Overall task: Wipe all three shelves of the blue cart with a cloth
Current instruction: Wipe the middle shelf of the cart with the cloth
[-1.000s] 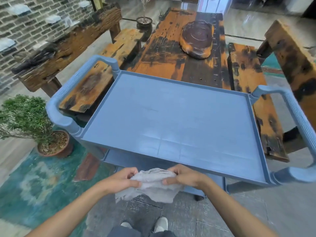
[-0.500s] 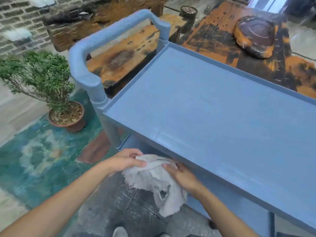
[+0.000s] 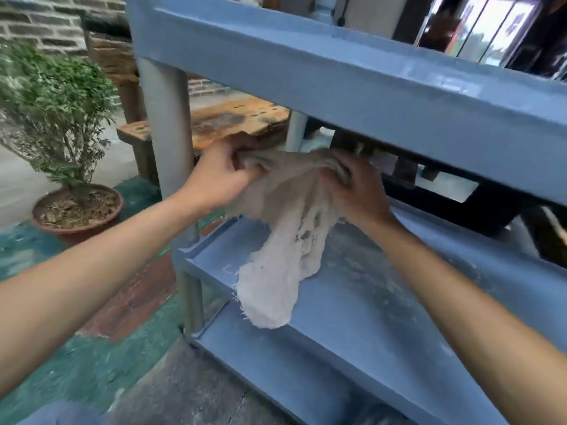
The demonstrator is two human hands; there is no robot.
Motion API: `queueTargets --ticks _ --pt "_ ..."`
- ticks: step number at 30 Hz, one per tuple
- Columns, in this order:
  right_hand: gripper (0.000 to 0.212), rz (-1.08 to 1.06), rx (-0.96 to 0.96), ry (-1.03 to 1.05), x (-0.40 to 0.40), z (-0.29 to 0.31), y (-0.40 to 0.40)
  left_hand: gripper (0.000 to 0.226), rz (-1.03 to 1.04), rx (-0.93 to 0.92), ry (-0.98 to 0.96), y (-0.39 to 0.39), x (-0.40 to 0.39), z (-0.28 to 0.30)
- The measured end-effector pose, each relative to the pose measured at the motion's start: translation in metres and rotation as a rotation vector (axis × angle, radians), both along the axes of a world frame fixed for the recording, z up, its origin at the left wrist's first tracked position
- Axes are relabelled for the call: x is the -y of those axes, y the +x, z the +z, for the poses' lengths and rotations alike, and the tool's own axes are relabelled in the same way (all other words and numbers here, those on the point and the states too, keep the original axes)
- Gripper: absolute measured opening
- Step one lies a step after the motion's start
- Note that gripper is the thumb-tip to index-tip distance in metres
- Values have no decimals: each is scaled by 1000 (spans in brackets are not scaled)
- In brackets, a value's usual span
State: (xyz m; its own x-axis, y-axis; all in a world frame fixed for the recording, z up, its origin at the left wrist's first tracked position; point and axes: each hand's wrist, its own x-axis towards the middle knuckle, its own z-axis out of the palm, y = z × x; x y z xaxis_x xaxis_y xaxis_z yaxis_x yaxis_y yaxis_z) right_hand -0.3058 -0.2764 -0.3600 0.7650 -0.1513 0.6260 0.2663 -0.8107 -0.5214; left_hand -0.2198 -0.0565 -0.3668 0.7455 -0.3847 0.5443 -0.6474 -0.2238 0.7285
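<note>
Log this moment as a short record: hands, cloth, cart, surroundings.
left hand: grips the cloth's left end
right hand: grips the cloth's right end
cloth: grey, frayed, held up between both hands, loose end hanging over the middle shelf
middle shelf: blue, with pale dusty smears
top shelf: blue, above the hands
plant: potted, left of the cart, on the floor

A grey brick wall (image 3: 36, 23) stands at the upper left behind a leafy potted plant (image 3: 61, 118) in a brown clay pot. The pot rests on a green patterned rug (image 3: 76, 372) over dark floor tiles (image 3: 190, 394). A weathered orange wooden bench (image 3: 233, 121) sits beyond, near bright glass panels (image 3: 478, 26).
</note>
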Motion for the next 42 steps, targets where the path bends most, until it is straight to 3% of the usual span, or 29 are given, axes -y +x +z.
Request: queueTargets --ticks 2,4,6,8,11,14,16,18,20,22,23,25,27,29,32,36,39,42 --pt "22 -9 -87 29 8 -15 1 8 48 -19 14 2 -1 -21" --pt "17 -46 -142 18 15 -34 -9 27 78 -7 15 2 -5 -40" --pt "39 -50 -169 -49 21 -36 -10 36 79 -85 11 2 -6 -40" --pt "45 -3 -237 -109 31 -21 -13 33 92 -155 -46 3 -4 -26" --pt "36 140 -610 -123 49 12 -24 26 134 -224 -229 11 3 1" --pt "29 265 -940 5 67 27 -42 39 121 -82 -155 18 11 11" --pt "30 373 -973 251 73 27 -56 56 197 39 -72 22 17 13" --pt "55 425 -919 643 78 23 -66 61 279 124 -34 26 25 22" --pt "50 475 -812 922 69 18 -73 53 343 231 199 32 32 29" --pt "34 479 -718 1076 56 13 -76 26 381 271 532 36 45 26" --pt "33 479 -654 1118 52 13 -79 24 391 255 583 31 50 24" --pt "30 481 -583 1163 46 13 -85 32 402 147 492 15 56 10" --pt "22 636 -636 1229 46 12 -88 38 384 36 410 -2 52 -11" --pt "28 762 -641 1297 46 9 -87 51 254 -217 393 -16 42 -34" --pt "24 572 -500 1223 39 2 -79 60 -66 -592 394 -38 39 -58" --pt "43 446 -352 1076 29 -6 -77 53 -369 -671 372 -53 48 -69" --pt "50 472 -287 1062 31 -2 -83 52 -644 -751 179 -54 57 -69" --pt "67 463 -272 1078 36 2 -88 56 -996 -960 -183 -50 63 -68"
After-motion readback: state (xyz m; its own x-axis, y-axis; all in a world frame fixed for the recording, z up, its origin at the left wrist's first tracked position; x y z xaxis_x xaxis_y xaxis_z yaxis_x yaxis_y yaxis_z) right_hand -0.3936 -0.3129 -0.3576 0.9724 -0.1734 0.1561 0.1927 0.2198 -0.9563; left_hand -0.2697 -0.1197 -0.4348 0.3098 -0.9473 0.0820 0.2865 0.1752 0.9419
